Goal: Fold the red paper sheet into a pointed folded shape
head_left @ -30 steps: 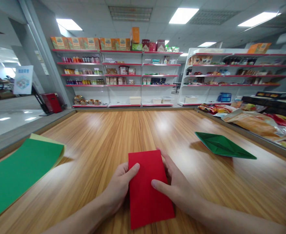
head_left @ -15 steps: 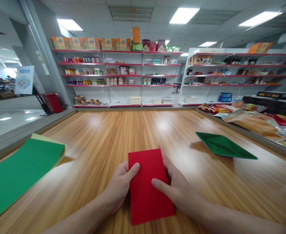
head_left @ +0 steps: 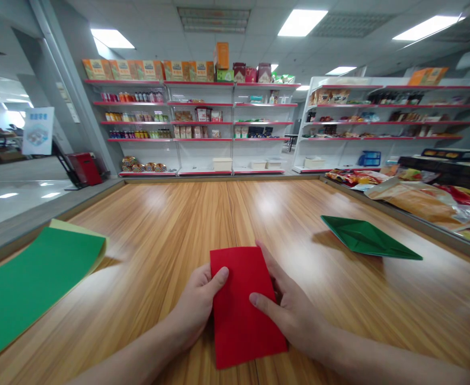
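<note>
- Red paper (head_left: 237,321): near side of scene, abt. mid, btwn both hands; plain rectangle, long way running near-far, top face showing. Can't tell if its near edge touches tbl.
- Left hand (head_left: 198,299): grasping red paper by its left edge, thumb flat on top, other fingers mostly hidden behind/under.
- Right hand (head_left: 289,302): grasping same sheet at right edge, thumb on top face, a bit nearer than the left thumb; a fingertip shows by the far right corner, rest hidden.
- Wooden tbl (head_left: 174,230): light brown w/ streaky grain, seam running near-far abt. mid, raised rim round far & side edges.
- Green sheet (head_left: 38,289): left side of tbl, well apart from hands, running out of view at left; pale yellow layer (head_left: 76,233) shows along its far & right edges, far right corner lifted w/ shadow.
- Folded green paper (head_left: 363,238): right side, farther than hands, pointed ends, creased; apart from right hand.
- Snack pkgs (head_left: 419,200): far right, beyond tbl rim, in a pile.
- Shelving (head_left: 202,149): far b/g, white w/ red edge strips, bottles, boxes etc.; orange cartons (head_left: 148,70) along top left.
- Sign (head_left: 38,131): far left, on stand, next to red box (head_left: 84,168).
</note>
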